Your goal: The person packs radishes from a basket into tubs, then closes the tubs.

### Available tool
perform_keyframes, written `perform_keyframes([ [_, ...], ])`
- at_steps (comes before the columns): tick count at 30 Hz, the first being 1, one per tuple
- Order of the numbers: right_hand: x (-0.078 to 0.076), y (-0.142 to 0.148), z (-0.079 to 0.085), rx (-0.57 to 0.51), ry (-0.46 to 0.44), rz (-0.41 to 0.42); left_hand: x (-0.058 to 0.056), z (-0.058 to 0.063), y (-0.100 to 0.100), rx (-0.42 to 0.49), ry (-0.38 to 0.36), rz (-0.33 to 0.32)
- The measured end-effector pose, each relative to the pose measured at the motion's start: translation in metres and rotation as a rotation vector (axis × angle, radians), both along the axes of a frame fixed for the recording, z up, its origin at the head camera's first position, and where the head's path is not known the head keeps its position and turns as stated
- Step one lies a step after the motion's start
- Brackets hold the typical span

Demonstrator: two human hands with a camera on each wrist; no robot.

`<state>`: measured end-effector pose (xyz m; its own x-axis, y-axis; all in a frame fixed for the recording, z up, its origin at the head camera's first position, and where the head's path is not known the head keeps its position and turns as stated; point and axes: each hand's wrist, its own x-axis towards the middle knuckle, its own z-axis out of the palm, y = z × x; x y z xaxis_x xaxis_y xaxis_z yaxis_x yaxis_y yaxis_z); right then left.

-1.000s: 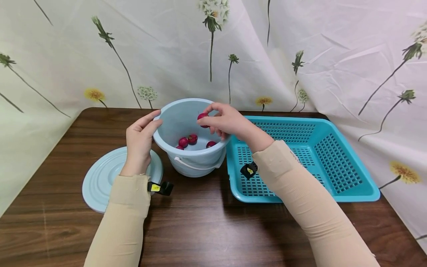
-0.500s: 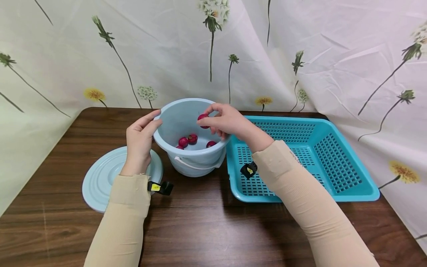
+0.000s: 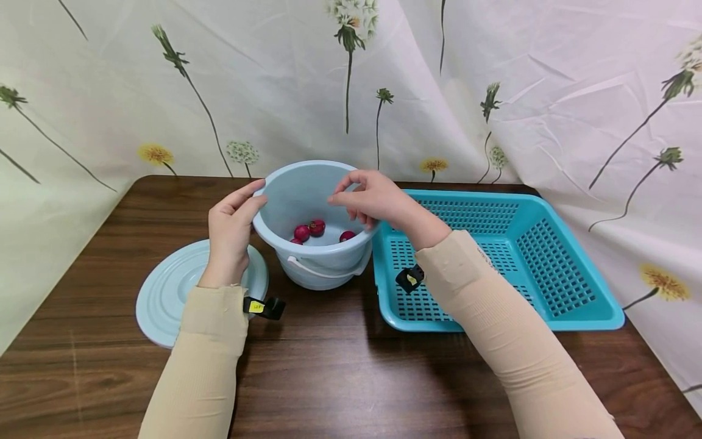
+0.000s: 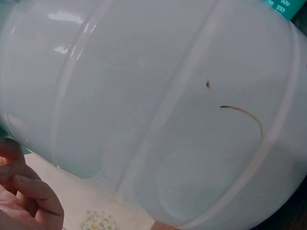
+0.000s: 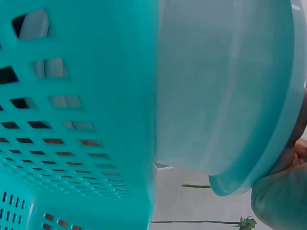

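Observation:
A light blue bucket (image 3: 329,262) with a white handle stands upright on the table. At its bottom lie several small, round, dark red fruits (image 3: 317,228). My left hand (image 3: 229,228) holds the bucket's left rim between thumb and fingers; the left wrist view shows its curled fingers (image 4: 38,196) beside the bucket wall. Over the bucket's right rim reaches my right hand (image 3: 370,198), its fingers loosely bent above the opening with nothing visible between them. In the right wrist view the right hand (image 5: 280,196) touches the outside of the rim.
A turquoise perforated basket (image 3: 581,268) stands right of the bucket, close against it. On the left, partly under my left forearm, lies the bucket's round light blue lid (image 3: 159,299). Behind the wooden table (image 3: 318,366) hangs a flower-printed cloth (image 3: 263,79).
The dark red fruit that my right thumb and fingers pinched is gone from them. The fruits at the bucket's lower left look slightly shifted. Both arms have stayed nearly still.

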<state>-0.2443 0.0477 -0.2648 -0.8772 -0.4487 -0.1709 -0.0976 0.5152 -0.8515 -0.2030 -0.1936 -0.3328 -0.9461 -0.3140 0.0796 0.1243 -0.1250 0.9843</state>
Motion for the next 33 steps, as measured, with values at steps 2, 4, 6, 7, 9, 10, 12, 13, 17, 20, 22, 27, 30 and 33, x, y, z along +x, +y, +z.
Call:
perform_keyframes([
  [2, 0.001, 0.000, 0.001, -0.010, -0.001, -0.001, 0.000, 0.001, 0.000, -0.002, -0.001, 0.000],
  [4, 0.001, 0.000, 0.001, -0.025, -0.001, -0.001, 0.001, 0.001, 0.000, -0.003, -0.004, -0.001],
  [6, 0.002, 0.000, 0.001, -0.043, 0.000, -0.004, 0.001, 0.001, -0.001, 0.000, -0.011, -0.006],
  [7, 0.003, 0.000, 0.000, -0.056, -0.001, -0.006, 0.001, 0.001, -0.001, 0.000, -0.014, -0.008],
  [9, 0.003, 0.001, 0.000, -0.083, 0.000, -0.006, 0.002, 0.001, -0.001, 0.004, -0.019, -0.012],
  [10, 0.003, 0.001, 0.000, -0.101, -0.003, -0.006, 0.002, 0.001, -0.001, 0.004, -0.023, -0.015],
  [12, 0.004, 0.003, 0.000, -0.136, -0.013, -0.005, 0.003, 0.001, -0.002, -0.002, -0.027, -0.021],
  [13, 0.004, 0.003, 0.000, -0.153, -0.018, -0.004, 0.003, 0.001, -0.002, -0.004, -0.030, -0.026],
  [17, 0.008, 0.006, 0.003, -0.218, -0.050, -0.006, 0.004, 0.003, -0.003, -0.020, -0.040, -0.035],
  [20, 0.014, 0.006, 0.007, -0.258, -0.076, -0.008, 0.006, 0.004, -0.005, -0.021, -0.042, -0.043],
  [22, 0.020, 0.005, 0.010, -0.274, -0.084, -0.004, 0.007, 0.005, -0.006, -0.030, -0.046, -0.055],
  [27, 0.038, 0.006, 0.020, -0.340, -0.066, 0.039, 0.010, 0.009, -0.014, -0.168, -0.081, -0.104],
  [30, 0.051, 0.005, 0.026, -0.407, -0.060, 0.089, 0.013, 0.014, -0.024, -0.204, -0.100, -0.139],
  [33, 0.064, 0.003, 0.028, -0.457, -0.059, 0.131, 0.019, 0.019, -0.038, -0.167, -0.120, -0.171],
])
